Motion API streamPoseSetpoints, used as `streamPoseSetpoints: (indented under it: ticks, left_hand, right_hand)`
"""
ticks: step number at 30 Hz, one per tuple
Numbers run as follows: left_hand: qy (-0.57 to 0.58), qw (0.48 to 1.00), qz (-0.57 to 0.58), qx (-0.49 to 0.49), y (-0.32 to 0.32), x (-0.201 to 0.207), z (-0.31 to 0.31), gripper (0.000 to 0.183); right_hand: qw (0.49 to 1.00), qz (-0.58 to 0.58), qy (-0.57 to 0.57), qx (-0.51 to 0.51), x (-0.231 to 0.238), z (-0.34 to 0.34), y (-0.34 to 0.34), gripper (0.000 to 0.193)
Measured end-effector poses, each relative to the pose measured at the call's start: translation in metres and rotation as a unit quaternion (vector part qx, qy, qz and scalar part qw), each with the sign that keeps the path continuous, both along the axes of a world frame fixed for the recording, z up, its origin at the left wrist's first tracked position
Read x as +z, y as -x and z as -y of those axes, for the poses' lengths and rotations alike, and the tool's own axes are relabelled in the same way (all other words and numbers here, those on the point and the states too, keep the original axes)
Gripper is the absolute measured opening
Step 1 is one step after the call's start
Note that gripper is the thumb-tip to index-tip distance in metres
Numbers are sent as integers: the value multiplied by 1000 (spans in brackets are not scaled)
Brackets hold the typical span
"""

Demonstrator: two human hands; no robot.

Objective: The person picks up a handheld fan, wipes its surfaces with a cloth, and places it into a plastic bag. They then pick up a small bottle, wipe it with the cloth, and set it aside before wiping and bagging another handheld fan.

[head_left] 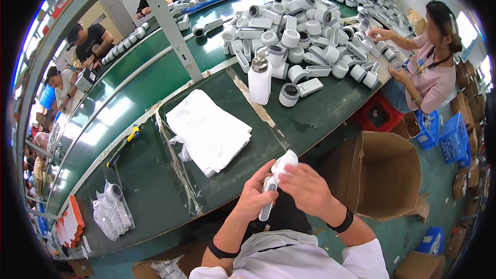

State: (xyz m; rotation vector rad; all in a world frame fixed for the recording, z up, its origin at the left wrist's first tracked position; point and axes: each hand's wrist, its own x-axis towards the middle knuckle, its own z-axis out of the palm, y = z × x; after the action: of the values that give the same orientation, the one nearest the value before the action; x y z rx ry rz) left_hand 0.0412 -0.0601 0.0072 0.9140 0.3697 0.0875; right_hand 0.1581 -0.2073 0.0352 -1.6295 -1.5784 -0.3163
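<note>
My left hand is closed around the grey handle of a white handheld device, seemingly a fabric shaver, its round head pointing up and away from me. Over that head, my right hand presses what looks like a white cloth; its fingers partly cover both. Just beyond my hands a stack of white sheets or bags lies on the dark green table. A white bottle with a metal top stands upright behind it. One loose shaver rests right of the bottle.
A big pile of similar shavers spreads at the back. Bagged shavers and a yellow-black cutter lie left. An open cardboard box stands right, near a seated co-worker. A metal post rises beside the green conveyor.
</note>
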Motion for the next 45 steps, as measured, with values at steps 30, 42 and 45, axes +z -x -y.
streamPoseSetpoints:
  ticks: [30, 42, 45]
  left_hand:
    - [118, 989, 94, -6, 11, -30, 7, 83]
    - [-98, 993, 53, 50, 14, -22, 11, 82]
    - [-200, 973, 75, 90, 12, -17, 16, 80]
  right_hand:
    - [986, -166, 36, 0, 22, 3, -5, 19]
    - [968, -236, 16, -79, 17, -4, -2, 32]
    - [972, -211, -24, -103, 4, -6, 4, 31]
